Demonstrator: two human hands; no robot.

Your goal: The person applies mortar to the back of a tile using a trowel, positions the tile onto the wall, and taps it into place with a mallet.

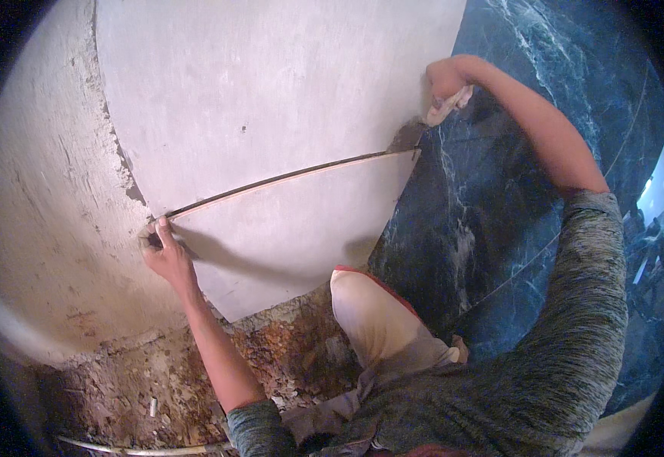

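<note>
A lower white tile [309, 217] stands against the wall, its top edge a thin pale line. Between it and a larger white tile [271, 84] above runs a narrow dark gap. My left hand [168, 255] is closed at the left end of this gap, its thumb pressed on the lower tile's upper corner and the other fingers partly hidden. At the gap's right end my right hand [448, 80] is closed around a pale, crumpled cloth [448, 109], next to the border with the dark blue tiles. A dark grey patch [406, 137] shows just below that hand.
Rough plastered wall [42, 190] lies to the left. Glossy blue marbled tiles [499, 228] cover the right side. Rubble and broken bits litter the floor [156, 388], with a thin pale rod [141, 449] at its near edge. My bent knee [370, 312] is close to the lower tile.
</note>
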